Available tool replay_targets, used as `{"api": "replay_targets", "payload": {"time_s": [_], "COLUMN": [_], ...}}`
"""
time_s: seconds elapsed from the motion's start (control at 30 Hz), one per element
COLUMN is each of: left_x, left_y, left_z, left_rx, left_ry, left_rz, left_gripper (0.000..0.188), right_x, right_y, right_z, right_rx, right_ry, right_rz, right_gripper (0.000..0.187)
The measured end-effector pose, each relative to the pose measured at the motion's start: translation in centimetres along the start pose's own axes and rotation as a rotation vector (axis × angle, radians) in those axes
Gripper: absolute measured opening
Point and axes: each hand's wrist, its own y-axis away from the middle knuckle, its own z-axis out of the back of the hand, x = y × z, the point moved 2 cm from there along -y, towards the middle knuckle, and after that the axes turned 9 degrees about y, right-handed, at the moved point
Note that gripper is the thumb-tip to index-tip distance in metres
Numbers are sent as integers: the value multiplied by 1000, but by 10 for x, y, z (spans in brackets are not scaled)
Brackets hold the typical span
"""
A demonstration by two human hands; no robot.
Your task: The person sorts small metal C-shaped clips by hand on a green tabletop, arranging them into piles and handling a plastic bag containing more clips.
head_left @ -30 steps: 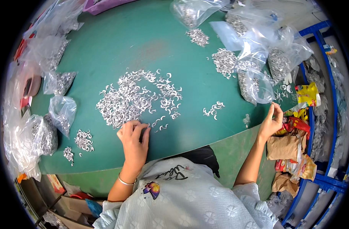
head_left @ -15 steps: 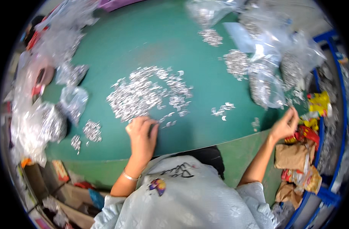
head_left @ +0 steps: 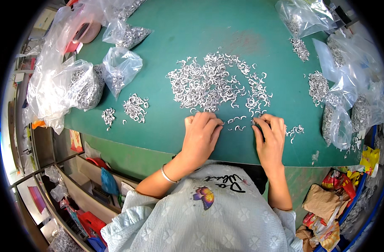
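Note:
A wide heap of small silvery crescent-shaped metal pieces (head_left: 204,84) lies on the green tabletop (head_left: 192,33). My left hand (head_left: 202,136) rests at the heap's near edge, thumb and fingers pinched together; a tiny silvery glint shows at the tips. To its right, my right hand (head_left: 271,138) is also closed in a pinch, with a small glint at its fingertips. What either pinch holds is too small to make out. Between the two hands lie several loose crescent pieces (head_left: 237,122). A small group of crescents (head_left: 295,132) sits just right of my right hand.
Clear plastic bags of metal pieces (head_left: 85,86) line the left side; more bags (head_left: 336,122) stand at the right. Small piles (head_left: 135,108) lie at the left, others (head_left: 318,87) at the right. Below the table are a compartmented shelf (head_left: 83,168) and a brown paper bag (head_left: 322,199).
My right hand has come from the bags at the far right to beside my left hand. The view has turned, so the table appears shifted rightward. My left hand stays at the heap's near edge.

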Motion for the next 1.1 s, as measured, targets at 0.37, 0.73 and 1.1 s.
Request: {"api": "replay_targets", "payload": {"time_s": [0.37, 0.73, 1.1], "left_x": [-6, -9, -1], "left_y": [8, -2, -4], "left_z": [2, -10, -8], "left_rx": [86, 83, 10], "left_ry": [61, 39, 95], "left_rz": [14, -26, -53], "left_gripper": [25, 22, 21], "right_x": [13, 14, 31], "right_y": [-2, 2, -16], "right_z": [-3, 10, -4], "right_rx": [39, 88, 14], "right_ry": [6, -440, -308], "right_rz": [86, -242, -66], "right_gripper": [21, 14, 14]}}
